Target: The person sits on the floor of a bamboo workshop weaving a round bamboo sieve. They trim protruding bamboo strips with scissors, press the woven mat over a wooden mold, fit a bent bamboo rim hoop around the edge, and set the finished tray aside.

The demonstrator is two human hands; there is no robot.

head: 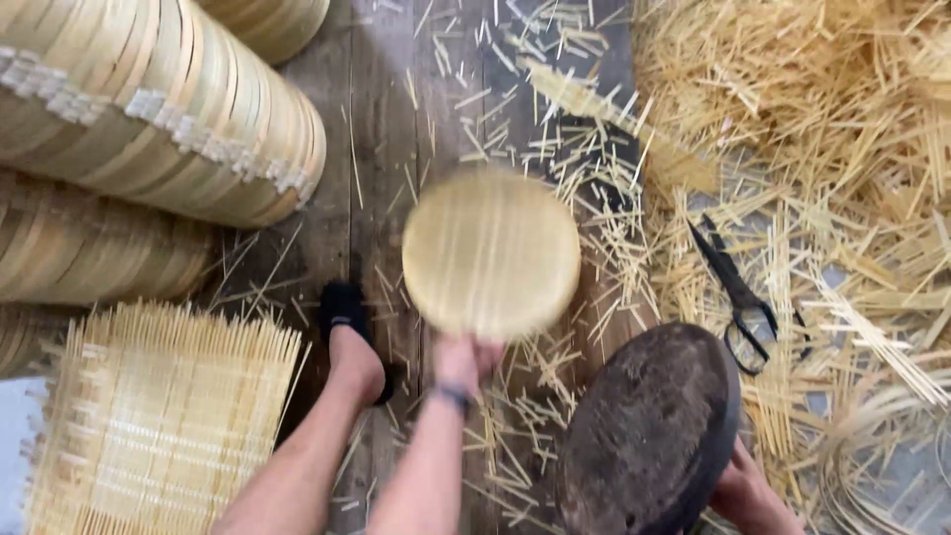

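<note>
Gripping the lower edge of a round woven bamboo disc (pixel 491 253), the left hand (pixel 464 362) is closed on it and holds it up in front of the camera, face toward the lens; the disc is blurred, so its weave is hard to make out. A dark band sits on that wrist. The right hand (pixel 745 487) is at the lower right, its fingers curled against the underside of a dark round wooden block (pixel 649 431); how firmly it grips cannot be told, since the block hides most of the fingers.

Below the disc, a bare leg runs up from the bottom edge and ends in a black shoe (pixel 347 315) set on the dark plank floor (pixel 386 109). Short bamboo splinters lie scattered over the planks between the shoe and the block.

Just beyond the block, to its upper right, black scissors (pixel 738 295) lie on the litter with their handles nearest the block. Behind them a deep heap of bamboo strips (pixel 812 109) fills the right side.

On the left, stacks of bamboo hoops (pixel 168 109) lie on their sides, one above another. In the lower left corner rests a pile of square woven bamboo mats (pixel 158 426) with loose strip ends sticking out along the edges.
</note>
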